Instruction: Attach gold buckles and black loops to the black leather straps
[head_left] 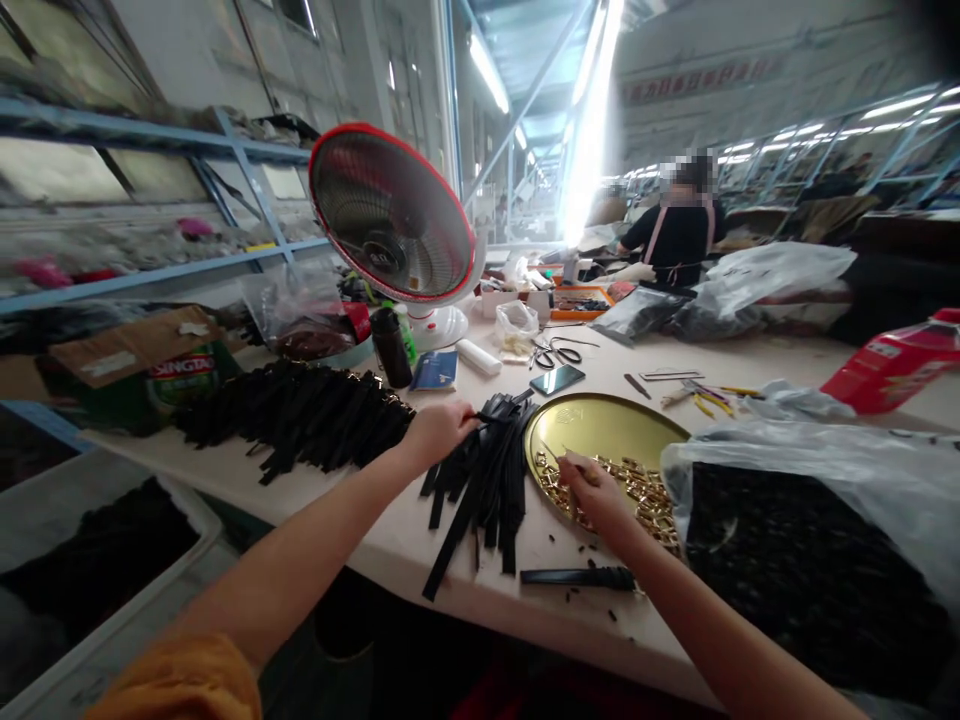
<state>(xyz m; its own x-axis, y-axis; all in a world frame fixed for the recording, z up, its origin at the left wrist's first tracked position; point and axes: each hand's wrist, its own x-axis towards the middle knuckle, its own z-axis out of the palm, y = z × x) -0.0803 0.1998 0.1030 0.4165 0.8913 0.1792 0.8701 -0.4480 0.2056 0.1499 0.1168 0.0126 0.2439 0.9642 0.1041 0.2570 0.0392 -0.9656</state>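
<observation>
My left hand (439, 430) is closed in a pinch on the end of a black strap at the top of a loose pile of black straps (487, 475) in front of me. My right hand (589, 490) rests over the near edge of a round gold tray (592, 425), its fingers closed among several small gold metal pieces (645, 495); what it pinches is too small to name. One finished black strap (577, 577) lies by the table's front edge.
A big heap of black straps (300, 415) lies at left. A red-rimmed round heater (394, 215), dark bottle (391, 347), phone (556, 379) and scissors (556, 352) stand beyond. A plastic bag of dark goods (810, 540) sits at right. Another person (679, 235) works at the far end.
</observation>
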